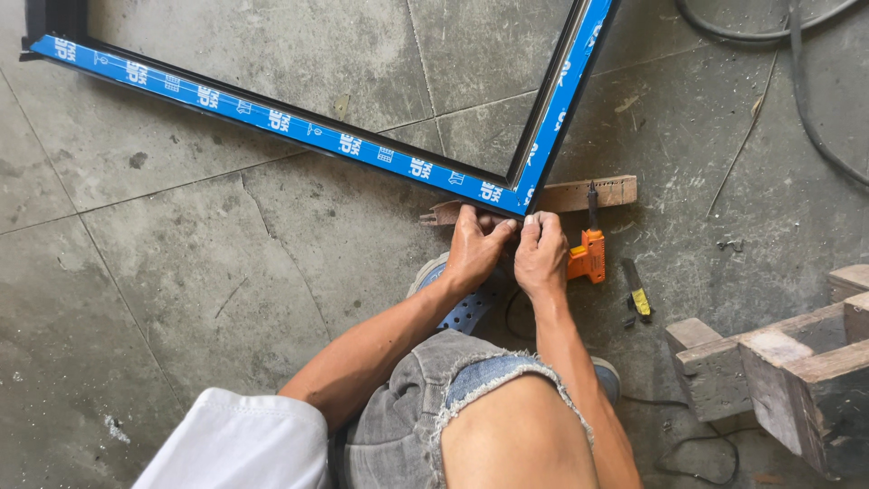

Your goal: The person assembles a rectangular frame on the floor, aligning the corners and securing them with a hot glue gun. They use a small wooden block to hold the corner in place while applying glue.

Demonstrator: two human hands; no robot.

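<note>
Blue-taped frame corner (518, 195) on a wood block (593, 193) – left hand (475, 249) and right hand (540, 254) both pinching it

Daylight was soft and even across the concrete floor (181, 235), no hard glare anywhere. Shadows stayed faint, just a thin dark edge under the blue-taped frame (299, 127) and beneath the wooden pallet (778, 371). Focus held sharp through the middle. The white sleeve (235, 444) at the bottom looked bright and slightly soft, and lines bowed a little toward the edges.
</note>
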